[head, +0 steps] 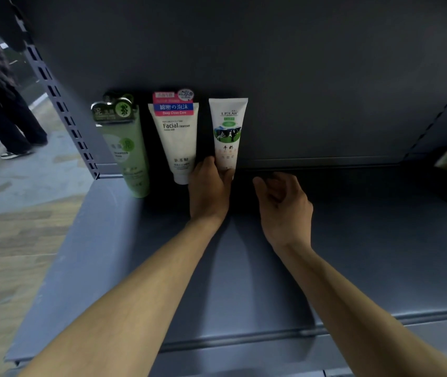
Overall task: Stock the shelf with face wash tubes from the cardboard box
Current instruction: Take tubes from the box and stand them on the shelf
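Three tubes stand against the shelf point(162, 268) back: green tube point(129, 153), white cleanser tube point(178, 142), cow-print tube point(227, 131). Left hand point(208, 191) grasps the cow-print tube's base; right hand point(284, 208), just right of it, is released.

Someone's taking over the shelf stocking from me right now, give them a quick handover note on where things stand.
Left hand: grips the base of the white cow-picture tube, standing at the back of the shelf.
Right hand: holds nothing, fingers loosely curled, hovering just right of that tube.
Done: green tube and white Facial cleanser tube stand against the back panel, left of the cow tube.
Left: release the cow tube once it stands steady, then fill the bare shelf to its right. The cardboard box is not in view.
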A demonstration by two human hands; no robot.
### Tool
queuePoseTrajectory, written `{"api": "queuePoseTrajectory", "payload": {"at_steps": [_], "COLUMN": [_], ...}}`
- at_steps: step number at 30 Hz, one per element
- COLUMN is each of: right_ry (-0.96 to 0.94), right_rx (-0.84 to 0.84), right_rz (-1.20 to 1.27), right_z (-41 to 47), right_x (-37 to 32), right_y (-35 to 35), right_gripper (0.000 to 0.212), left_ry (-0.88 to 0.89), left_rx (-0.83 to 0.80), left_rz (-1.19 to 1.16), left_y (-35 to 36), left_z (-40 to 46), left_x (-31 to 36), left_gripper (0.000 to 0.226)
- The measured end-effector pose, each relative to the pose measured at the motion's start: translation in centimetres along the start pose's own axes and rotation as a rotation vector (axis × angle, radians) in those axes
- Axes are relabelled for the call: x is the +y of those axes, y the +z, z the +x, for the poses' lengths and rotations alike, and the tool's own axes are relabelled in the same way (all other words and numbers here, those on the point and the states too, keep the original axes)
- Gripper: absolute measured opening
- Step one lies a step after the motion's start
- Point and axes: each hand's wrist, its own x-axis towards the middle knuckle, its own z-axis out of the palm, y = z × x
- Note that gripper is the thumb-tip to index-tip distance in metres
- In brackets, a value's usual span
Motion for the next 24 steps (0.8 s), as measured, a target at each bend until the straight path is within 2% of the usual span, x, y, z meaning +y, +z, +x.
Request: {"api": "queuePoseTrajectory", "payload": {"at_steps": [5,17,24], "right_ry": [0.016,0.001,-0.010], "right_rx": [-0.009,-0.021,-0.012], "right_rz": [0.012,-0.021,-0.035], "right_z": [-0.08,-0.24,-0.31], "right_x": [0.13,0.10,0.04], "right_y": [0.05,0.00,-0.13], "right_gripper": [0.041,0.048,0.048], "left_ry": [-0.007,-0.026,-0.029], "left_rx": [-0.013,-0.012,-0.029], "left_rz": [0.020,0.005,0.073], "left_y": [-0.05,0.03,-0.12], "left_z": [0.04,0.33,0.24], "left_x": [0.05,0.40,0.39], "left_gripper": [0.032,0.032,0.033]}}
